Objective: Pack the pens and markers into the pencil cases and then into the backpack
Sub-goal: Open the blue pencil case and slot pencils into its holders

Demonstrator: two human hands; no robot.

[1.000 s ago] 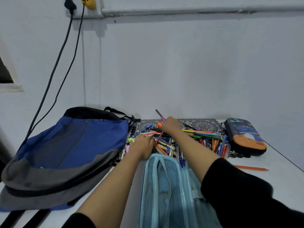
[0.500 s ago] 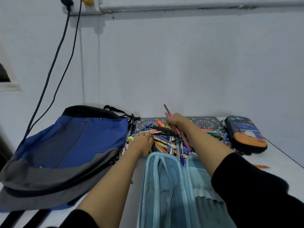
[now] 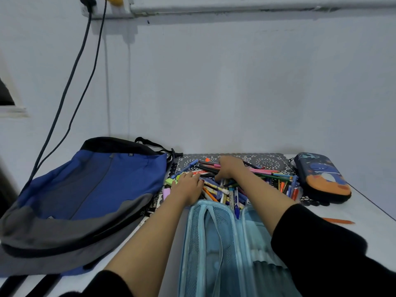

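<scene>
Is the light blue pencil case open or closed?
Open. The light blue pencil case lies spread flat, showing its mesh pocket and inner elastic loops.

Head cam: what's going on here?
A person is sorting a pile of pens and markers on a patterned mat. Both hands are in the pile: the left hand rests on it, the right hand reaches further back. A light blue pencil case lies open in front; the backpack lies left.

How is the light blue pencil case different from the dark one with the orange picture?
The light blue pencil case lies open, showing mesh pockets; the dark pencil case is shut. The light blue one is plain and nearest; the dark one, printed in orange and blue, sits far right. Both rest on the table.
</scene>
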